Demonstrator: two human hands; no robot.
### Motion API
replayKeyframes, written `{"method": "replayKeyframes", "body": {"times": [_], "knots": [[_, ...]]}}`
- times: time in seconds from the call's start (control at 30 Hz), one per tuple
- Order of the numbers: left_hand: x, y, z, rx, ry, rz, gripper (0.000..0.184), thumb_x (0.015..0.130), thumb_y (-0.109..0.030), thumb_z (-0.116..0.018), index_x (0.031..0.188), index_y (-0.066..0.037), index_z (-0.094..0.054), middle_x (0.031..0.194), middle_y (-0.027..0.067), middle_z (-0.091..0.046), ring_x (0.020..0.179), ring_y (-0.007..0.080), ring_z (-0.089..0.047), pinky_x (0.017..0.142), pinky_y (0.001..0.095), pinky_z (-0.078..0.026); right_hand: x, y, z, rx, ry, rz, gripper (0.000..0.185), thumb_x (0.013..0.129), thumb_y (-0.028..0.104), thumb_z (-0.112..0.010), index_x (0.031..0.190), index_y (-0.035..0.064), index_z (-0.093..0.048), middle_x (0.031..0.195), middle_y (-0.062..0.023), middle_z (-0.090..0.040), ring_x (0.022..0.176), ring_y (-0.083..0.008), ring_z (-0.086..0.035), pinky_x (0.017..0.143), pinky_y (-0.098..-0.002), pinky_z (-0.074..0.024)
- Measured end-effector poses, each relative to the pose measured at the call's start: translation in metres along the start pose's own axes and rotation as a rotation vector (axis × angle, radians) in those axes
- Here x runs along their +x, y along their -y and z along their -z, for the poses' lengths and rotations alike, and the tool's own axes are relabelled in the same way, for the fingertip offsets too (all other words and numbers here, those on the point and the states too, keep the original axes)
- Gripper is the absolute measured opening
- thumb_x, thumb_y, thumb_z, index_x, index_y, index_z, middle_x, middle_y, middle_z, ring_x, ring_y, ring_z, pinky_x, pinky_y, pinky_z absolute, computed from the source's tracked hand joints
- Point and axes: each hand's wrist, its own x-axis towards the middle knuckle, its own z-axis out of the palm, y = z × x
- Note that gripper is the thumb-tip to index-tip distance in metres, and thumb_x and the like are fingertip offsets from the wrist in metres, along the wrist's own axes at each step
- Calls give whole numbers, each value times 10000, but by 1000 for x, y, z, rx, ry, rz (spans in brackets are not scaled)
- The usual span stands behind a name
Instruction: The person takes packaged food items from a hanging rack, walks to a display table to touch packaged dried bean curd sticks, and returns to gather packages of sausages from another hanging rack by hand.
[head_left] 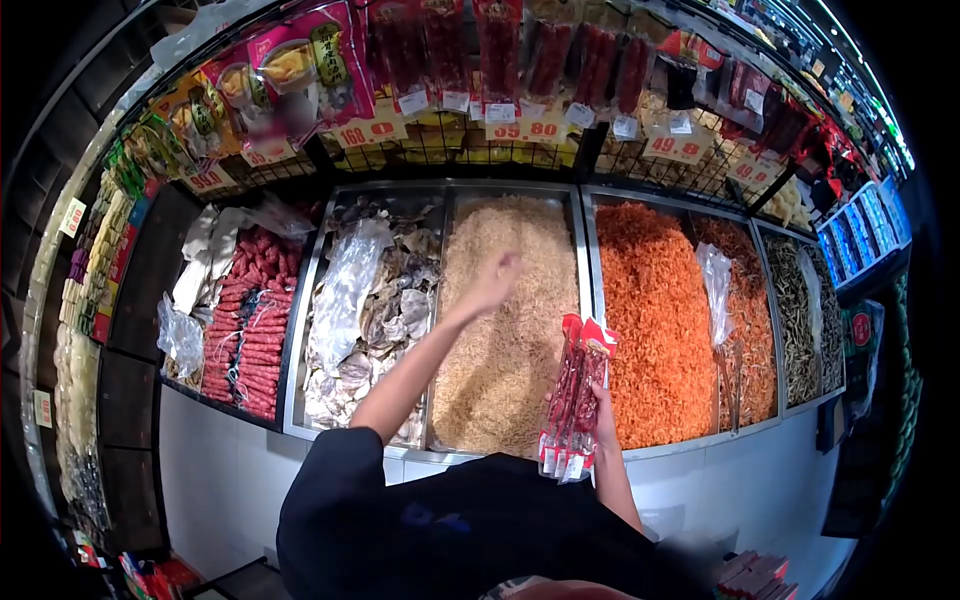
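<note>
My right hand (604, 414) is closed around several clear packs of dried red sausages (575, 395), held upright in front of my body. The packs have red tops and white labels at the lower end. My left hand (492, 283) is stretched forward over a bin of small tan dried goods (500, 370), apart from the hanging packs. Its fingers look bent and blurred, and nothing shows in them. Above it, more packs of red sausages (500, 50) hang in a row on the rack, with white labels at their bottoms.
Orange dried shrimp (650, 320) fill the bin to the right. Dried pieces under plastic (345, 290) and loose red sausages (250, 330) lie to the left. Metal bin rims (587, 260) divide the counter. Price cards (525, 132) hang along the wire rack. Blue packets (865, 232) stand far right.
</note>
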Motion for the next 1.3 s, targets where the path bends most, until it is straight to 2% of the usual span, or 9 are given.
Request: {"method": "replayKeyframes", "body": {"times": [0.07,0.2,0.5,0.67,0.8,0.93,1.1,1.23,1.3], "knots": [[91,-40,67,1,-399,-308,521,923,-292,-552,1331,3,-417,1277,222,-467,1162,317,-488,992,385,-391,-7,1,-2,75,24,17,553,938,350,-362,1345,-24,-377,1229,-193,-563,1065,-361,-606,908,-446,-504],[186,-108,125,-53,-656,-511,683,880,-323,-606,1403,-37,-271,1333,227,-390,1202,354,-443,1007,412,-371,-18,4,-11,93,7,52,556,936,354,-377,1360,-5,-367,1245,-175,-556,1061,-356,-607,907,-443,-506],[225,-154,127,45,-924,-349,556,785,-293,-719,1157,7,-436,1089,191,-502,1056,365,-496,939,439,-404,-27,1,-9,114,-25,96,583,910,359,-423,1369,8,-355,1243,-184,-546,1070,-361,-599,908,-453,-503],[201,-149,146,14,-682,-524,623,819,-411,-678,1163,77,-498,1169,245,-574,1081,360,-558,895,410,-434,-32,0,-6,152,-21,84,568,915,343,-414,1371,10,-353,1235,-184,-552,1066,-359,-603,911,-454,-499],[91,-171,147,-530,-215,-532,248,947,-214,-561,1061,4,-526,933,81,-661,796,119,-636,684,262,-505,-30,-1,1,87,-28,99,554,929,344,-397,1369,10,-358,1226,-184,-563,1049,-358,-612,911,-448,-500],[-7,-172,118,-634,-119,-474,245,962,-225,-511,1106,-33,-459,771,115,-632,564,143,-617,493,273,-530,-28,2,-9,36,-40,103,597,909,399,-419,1345,-7,-384,1206,-187,-574,1020,-332,-627,809,-414,-555],[-43,-59,13,-471,13,-8,321,967,-162,-493,1253,-19,-458,996,72,-609,866,137,-607,737,283,-519,-30,24,-43,58,53,53,501,946,287,-399,1344,-18,-384,1237,-191,-548,1030,-382,-611,896,-422,-512],[-90,31,-92,-582,92,120,356,993,-207,-457,1289,-10,-449,1078,53,-578,984,123,-536,894,292,-442,-10,13,-40,-205,-66,125,364,924,108,-528,1269,20,-452,1150,-68,-568,1028,-119,-546,914,-291,-442],[-114,26,-119,-668,159,205,397,1017,-260,-386,1324,-14,-432,1179,83,-560,1064,148,-527,952,307,-413,2,-1,-35,-299,-143,179,330,932,104,-509,1249,17,-480,1095,-56,-604,967,-126,-590,859,-283,-476]]}}
